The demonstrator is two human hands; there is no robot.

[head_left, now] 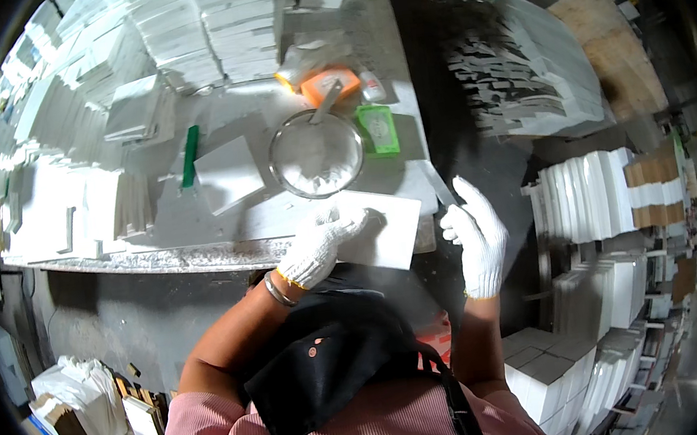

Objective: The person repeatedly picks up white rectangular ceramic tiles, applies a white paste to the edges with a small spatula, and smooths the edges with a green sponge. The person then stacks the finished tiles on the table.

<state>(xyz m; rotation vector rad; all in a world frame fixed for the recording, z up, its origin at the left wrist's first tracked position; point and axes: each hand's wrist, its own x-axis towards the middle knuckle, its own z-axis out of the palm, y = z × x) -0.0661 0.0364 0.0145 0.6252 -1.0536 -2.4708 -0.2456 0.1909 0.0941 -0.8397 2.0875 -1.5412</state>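
Note:
Both my hands wear white knit gloves. My left hand (327, 241) is closed on the left side of a white square tile (396, 228), its fingers curled over the top face. The tile juts past the table's front edge. Off the table's right corner, my right hand (479, 233) grips a thin, pale, flat-bladed scraper (439, 184), with one finger stretched upward; its handle is hidden in the glove. Just beyond the tile stands a round metal bowl (273, 159) with white powder or paste inside and a spatula (328, 101) leaning on its far rim.
Another white tile (229, 175) and a green strip (190, 156) lie left of the bowl. A green box (377, 129), an orange pack (330, 86) and a small white bottle (371, 87) sit beyond it. Tile stacks (201, 29) fill the table's far side; more stacks (588, 196) stand at right.

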